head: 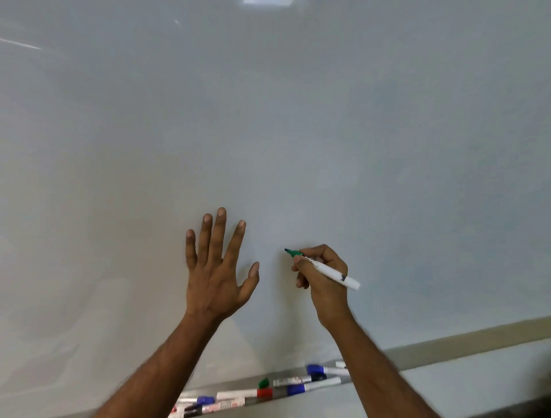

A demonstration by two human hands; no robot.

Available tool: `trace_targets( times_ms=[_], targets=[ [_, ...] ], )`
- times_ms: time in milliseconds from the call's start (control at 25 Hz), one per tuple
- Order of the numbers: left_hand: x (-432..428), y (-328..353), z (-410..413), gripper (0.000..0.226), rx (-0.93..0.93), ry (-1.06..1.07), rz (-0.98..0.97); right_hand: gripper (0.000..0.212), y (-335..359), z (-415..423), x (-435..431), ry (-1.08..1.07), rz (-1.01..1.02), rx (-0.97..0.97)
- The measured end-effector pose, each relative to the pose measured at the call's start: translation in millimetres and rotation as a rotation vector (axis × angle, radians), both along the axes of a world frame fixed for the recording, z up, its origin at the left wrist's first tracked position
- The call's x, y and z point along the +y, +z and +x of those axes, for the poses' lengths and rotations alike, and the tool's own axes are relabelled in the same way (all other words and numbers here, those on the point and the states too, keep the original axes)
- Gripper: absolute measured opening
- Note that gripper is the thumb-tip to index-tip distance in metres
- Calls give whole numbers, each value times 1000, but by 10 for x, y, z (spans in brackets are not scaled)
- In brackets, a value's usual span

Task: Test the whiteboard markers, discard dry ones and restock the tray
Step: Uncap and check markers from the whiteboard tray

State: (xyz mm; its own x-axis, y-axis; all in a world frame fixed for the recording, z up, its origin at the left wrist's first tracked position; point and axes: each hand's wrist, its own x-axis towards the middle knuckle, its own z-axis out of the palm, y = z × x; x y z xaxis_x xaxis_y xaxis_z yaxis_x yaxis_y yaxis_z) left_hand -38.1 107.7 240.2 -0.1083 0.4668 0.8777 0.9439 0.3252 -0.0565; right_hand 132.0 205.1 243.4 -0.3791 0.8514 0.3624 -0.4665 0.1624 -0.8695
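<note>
My right hand [320,279] grips an uncapped green whiteboard marker [328,271] in a writing hold, its green tip pointing up-left at or just off the whiteboard [298,119]. No ink mark shows on the board near the tip. My left hand [216,273] lies flat on the board with fingers spread, to the left of the marker. Below, the metal tray [238,383] at the board's bottom edge holds several capped markers with blue, red and black caps. A loose green cap [263,382] sits on the tray.
A beige frame strip [477,340] runs along the board's lower right edge, with a pale wall beneath it. Glare from a ceiling light [267,2] reflects at the board's top.
</note>
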Motion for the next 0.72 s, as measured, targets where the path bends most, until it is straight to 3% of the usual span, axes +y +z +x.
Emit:
trace_targets(
  times_ms=[360, 720],
  targets=[
    [-409, -1220, 128, 59, -185, -288, -248, 15, -763, 148, -122, 99, -429, -29],
    [-411, -2150, 216, 49, -659, -159, -749, 13, -1565, 303, -226, 59, -668, -190]
  ],
)
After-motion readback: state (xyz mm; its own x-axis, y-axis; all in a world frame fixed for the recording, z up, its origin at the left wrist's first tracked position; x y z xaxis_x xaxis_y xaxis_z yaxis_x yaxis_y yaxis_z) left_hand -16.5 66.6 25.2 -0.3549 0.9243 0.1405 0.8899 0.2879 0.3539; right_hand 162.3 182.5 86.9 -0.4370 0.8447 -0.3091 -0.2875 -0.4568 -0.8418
